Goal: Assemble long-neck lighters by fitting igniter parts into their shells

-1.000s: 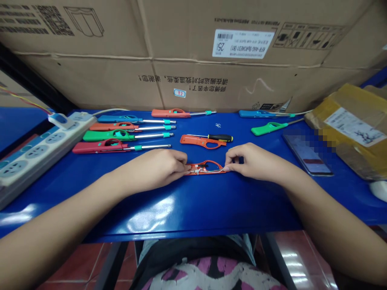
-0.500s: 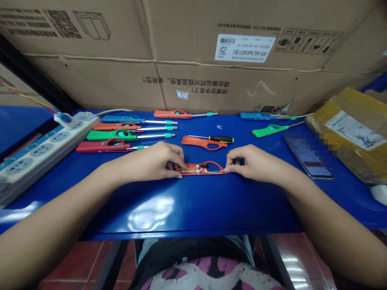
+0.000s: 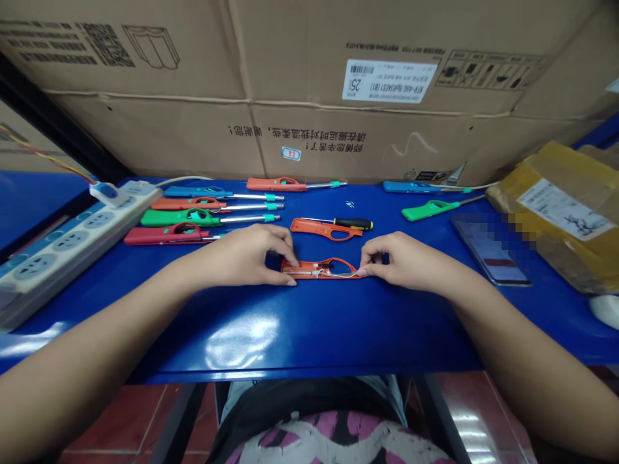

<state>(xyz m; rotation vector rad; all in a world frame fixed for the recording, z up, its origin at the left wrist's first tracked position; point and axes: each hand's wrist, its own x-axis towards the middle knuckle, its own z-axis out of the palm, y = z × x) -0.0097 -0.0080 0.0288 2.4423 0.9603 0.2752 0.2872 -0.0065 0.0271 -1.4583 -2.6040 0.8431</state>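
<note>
An orange lighter half-shell lies open side up on the blue table, showing a clear tube, a white fitting and thin wires inside. My left hand grips its left end, thumb along the near edge and fingers over the far edge. The thumb and finger of my right hand pinch at its narrow right end, where the thin wires run; whether they hold wire or shell I cannot tell. Just beyond lies the other orange half-shell, with a black and yellow screwdriver against it.
Several whole lighters lie in a row at left, beside a white power strip. An orange lighter sits by the cardboard box. On the right are blue and green lighters, a phone and a taped parcel.
My left fingers have lifted and drawn back slightly from inside the shell, showing more of the clear tube. The right hand stays at the narrow end.
</note>
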